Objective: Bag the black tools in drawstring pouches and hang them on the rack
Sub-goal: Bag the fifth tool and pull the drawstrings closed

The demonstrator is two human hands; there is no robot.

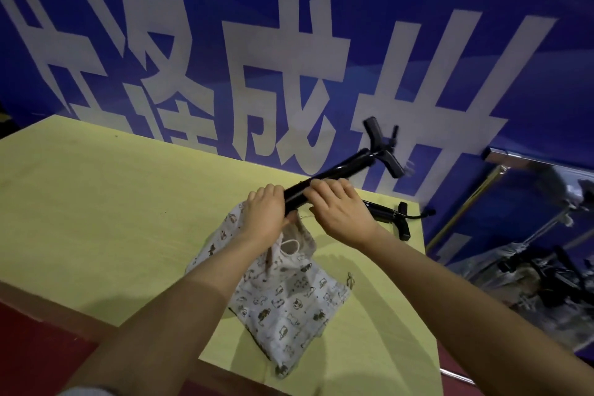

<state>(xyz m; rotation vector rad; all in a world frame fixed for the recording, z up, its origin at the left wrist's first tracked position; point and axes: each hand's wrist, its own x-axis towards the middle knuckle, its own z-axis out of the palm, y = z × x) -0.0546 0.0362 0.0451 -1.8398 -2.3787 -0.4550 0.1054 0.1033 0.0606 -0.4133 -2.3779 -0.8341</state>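
Long black tubular T-handled tool [340,172] is gripped by left hand [262,214] and right hand [340,212], fingers curled around it, above the patterned white drawstring pouch [289,305] on yellow-green table [96,202]. Tool's lower end is hidden behind the hands.

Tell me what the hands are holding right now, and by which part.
Both hands grip one black tool by the lower end of its tube: the left hand nearest the pouch, the right hand just above. The handle end is free.
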